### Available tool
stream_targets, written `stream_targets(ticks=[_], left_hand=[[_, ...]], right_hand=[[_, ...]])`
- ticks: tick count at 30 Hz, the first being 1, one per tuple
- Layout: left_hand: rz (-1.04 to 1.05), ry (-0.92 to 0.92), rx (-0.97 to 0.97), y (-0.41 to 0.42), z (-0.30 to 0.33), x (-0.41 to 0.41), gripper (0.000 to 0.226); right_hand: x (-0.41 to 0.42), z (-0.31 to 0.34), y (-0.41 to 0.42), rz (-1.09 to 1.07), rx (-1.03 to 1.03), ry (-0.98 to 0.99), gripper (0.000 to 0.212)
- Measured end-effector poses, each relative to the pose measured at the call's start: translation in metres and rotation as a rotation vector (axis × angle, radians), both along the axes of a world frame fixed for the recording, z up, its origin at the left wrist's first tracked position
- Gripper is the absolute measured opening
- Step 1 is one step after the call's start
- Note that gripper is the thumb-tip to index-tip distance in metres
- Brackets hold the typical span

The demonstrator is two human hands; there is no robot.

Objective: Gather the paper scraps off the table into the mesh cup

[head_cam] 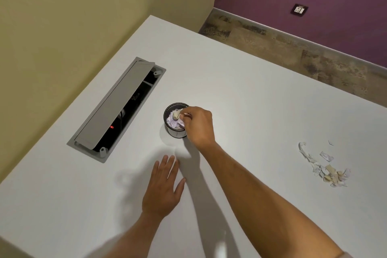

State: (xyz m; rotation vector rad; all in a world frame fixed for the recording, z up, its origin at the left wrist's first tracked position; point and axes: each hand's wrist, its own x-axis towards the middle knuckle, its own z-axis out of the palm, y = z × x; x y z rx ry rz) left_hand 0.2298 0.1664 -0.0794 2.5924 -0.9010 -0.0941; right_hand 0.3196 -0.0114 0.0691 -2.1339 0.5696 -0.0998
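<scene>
Black mesh cup under right hand, fingers pinching a paper scrap over it; left hand flat, fingers spread on desk. Scrap pile well apart.

- cup: small black mesh thing, upright on the white table, mid-desk, already stuffed with crumpled pale lilac and cream paper, some poking above the rim
- scraps: loose pile of torn white and beige bits, flat on the table, well off to the cup's right
</scene>
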Motion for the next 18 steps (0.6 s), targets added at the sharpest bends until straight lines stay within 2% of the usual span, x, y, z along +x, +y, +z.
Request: stream_targets(ticks=[4, 7, 9, 18], left_hand=[[0.001, 0.012, 0.016, 0.0, -0.001, 0.0, 0.061], [0.004, 0.014, 0.032, 0.0, -0.001, 0.0, 0.062], [0.006, 0.009, 0.032, 0.0, -0.001, 0.0, 0.062], [0.012, -0.005, 0.015, -0.001, -0.001, 0.0, 0.062]], right_hand=[[0.002, 0.0, 0.002, 0.179, -0.034, 0.021, 0.014], [0.0, 0.005, -0.002, 0.252, -0.058, 0.065, 0.043], [-0.001, 0.007, -0.004, 0.266, -0.098, 0.058, 0.047], [0.011, 0.007, -0.006, 0.196, -0.282, 0.076, 0.026]])
